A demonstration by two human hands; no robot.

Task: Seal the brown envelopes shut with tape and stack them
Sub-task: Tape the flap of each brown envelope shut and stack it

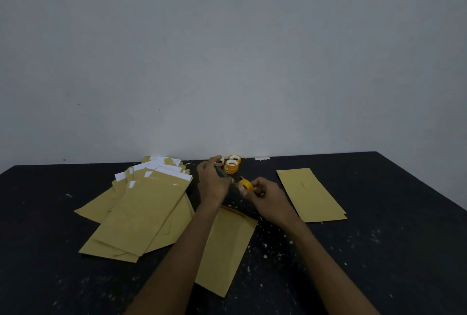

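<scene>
step in hand: judging by the pose, tape is being drawn off for the centre envelope [227, 244], which lies flat on the tabletop [379, 251] under both forearms; no strip shows on it yet.
right hand [265, 192]: over the far end of the centre envelope, fingers curled round the yellow tape roll [246, 185].
left hand [213, 183]: just left of that roll, fingers bent and thumb tip close to it; it may pinch the free tape end, but that is too small to tell.
next move: likely calls for a short length pulled taut, torn off, then pressed across the flap at the centre envelope's far end.
unsealed pile [141, 203]: left of the centre envelope, fanned loosely; white sheets [174, 172] stick out of the open mouths.
finished stack [310, 196]: right of the centre envelope, well apart, edges nearly square, nothing poking out.
centre envelope contents: hidden.
spare rolls [231, 165]: beyond the centre envelope, near the wall.
</scene>
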